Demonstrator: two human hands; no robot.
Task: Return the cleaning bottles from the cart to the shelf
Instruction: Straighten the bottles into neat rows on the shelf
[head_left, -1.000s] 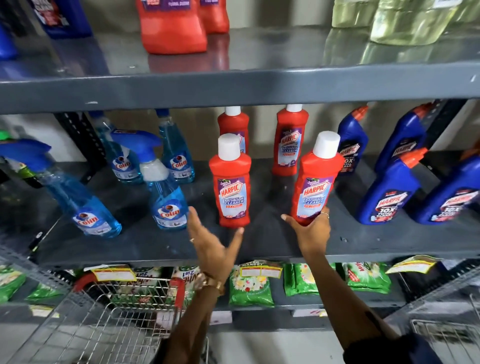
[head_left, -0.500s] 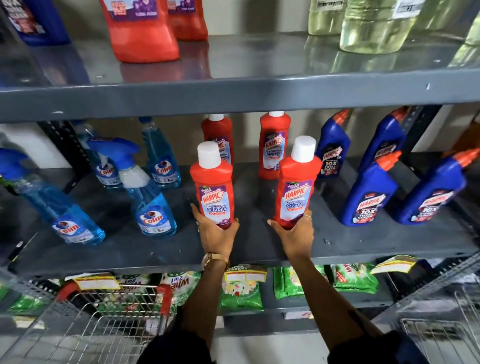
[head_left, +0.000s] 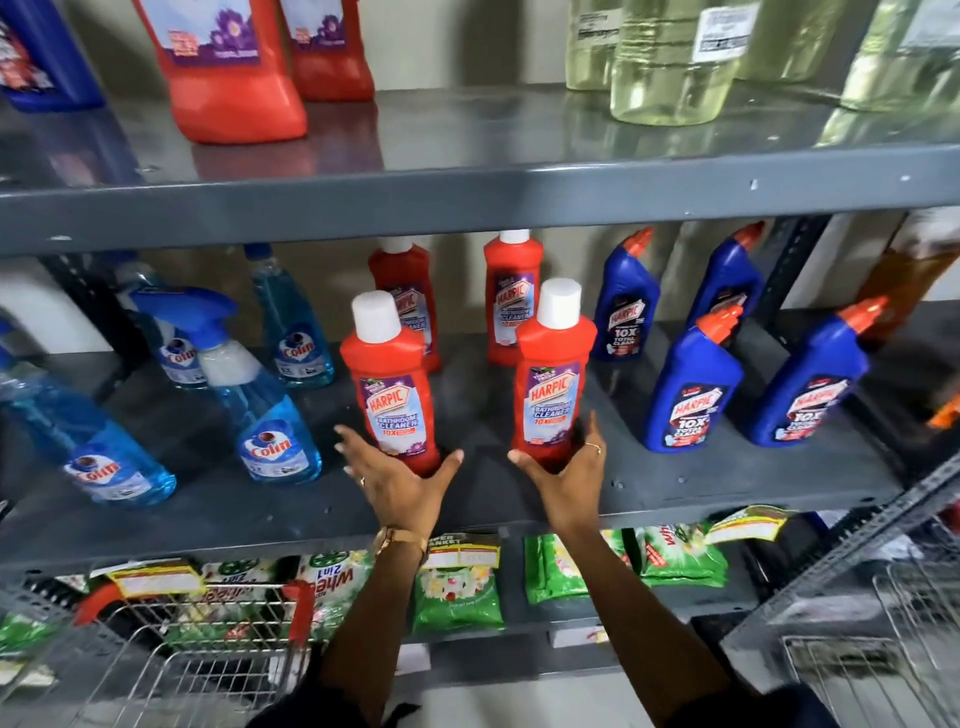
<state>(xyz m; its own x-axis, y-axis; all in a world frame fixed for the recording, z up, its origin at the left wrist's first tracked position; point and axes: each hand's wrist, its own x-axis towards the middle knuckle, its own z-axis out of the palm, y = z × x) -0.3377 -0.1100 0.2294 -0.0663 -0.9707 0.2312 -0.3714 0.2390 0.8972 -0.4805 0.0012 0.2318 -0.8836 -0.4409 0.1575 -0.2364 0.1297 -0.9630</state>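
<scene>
Reaching up to two red Harpic bottles on the middle shelf (head_left: 675, 483).

Both forearms are rising from below the shelf edge, palms facing away from the camera. The left hand (head_left: 397, 480) is spreading its fingers wide around the foot of the left red bottle (head_left: 390, 384); thumb and fingers are standing off its sides, so this grip is looking released, though contact at the palm cannot be told. The right hand (head_left: 566, 475) is cupping the base of the right red bottle (head_left: 553, 374), thumb at one side and fingers wrapping the other, a loose grasping grip. Both bottles are standing upright on the shelf, in front of two more red ones, with blue spray bottles (head_left: 270, 415) left of them. The cart (head_left: 202, 660) is sitting below the shelf, left of the arms.
</scene>
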